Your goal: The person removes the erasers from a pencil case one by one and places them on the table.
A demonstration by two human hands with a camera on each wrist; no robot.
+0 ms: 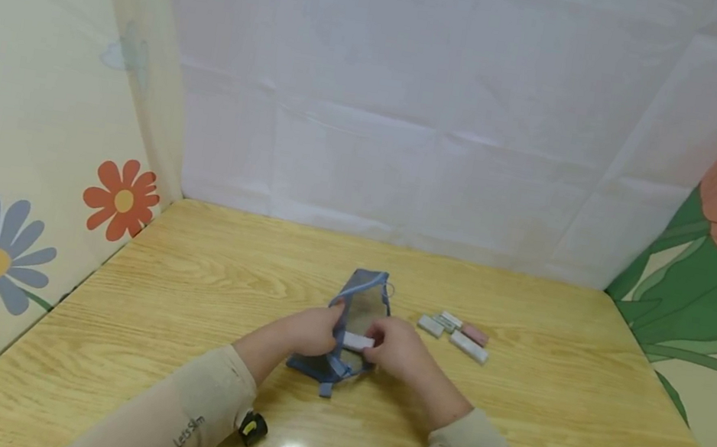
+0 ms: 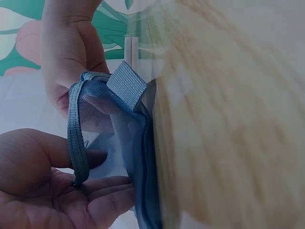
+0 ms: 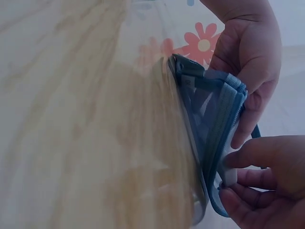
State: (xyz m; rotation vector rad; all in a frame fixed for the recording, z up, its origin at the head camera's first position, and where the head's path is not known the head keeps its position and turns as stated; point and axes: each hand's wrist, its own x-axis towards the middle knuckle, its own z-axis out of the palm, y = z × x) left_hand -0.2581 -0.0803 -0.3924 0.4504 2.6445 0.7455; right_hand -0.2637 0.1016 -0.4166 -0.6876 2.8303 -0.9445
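A blue mesh zipper pouch (image 1: 365,308) stands on the table with its mouth open between the two hands. My left hand (image 1: 313,331) pinches its near left wall; in the left wrist view the thumb is inside the trim (image 2: 77,143) and the fingers lie outside the mesh. With thumb and fingertips my right hand (image 1: 402,350) holds a small white block (image 1: 357,341) at the pouch's mouth. That block's pale end (image 3: 231,177) shows between the fingers in the right wrist view. The pouch hides part of the left fingers.
Right of the pouch lie several small blocks: a long white one (image 1: 469,347), a pink one (image 1: 475,334), a grey-white one (image 1: 430,325) and others close by. The wooden table (image 1: 183,282) meets a white sheet (image 1: 373,172) at the back and flower-printed sides.
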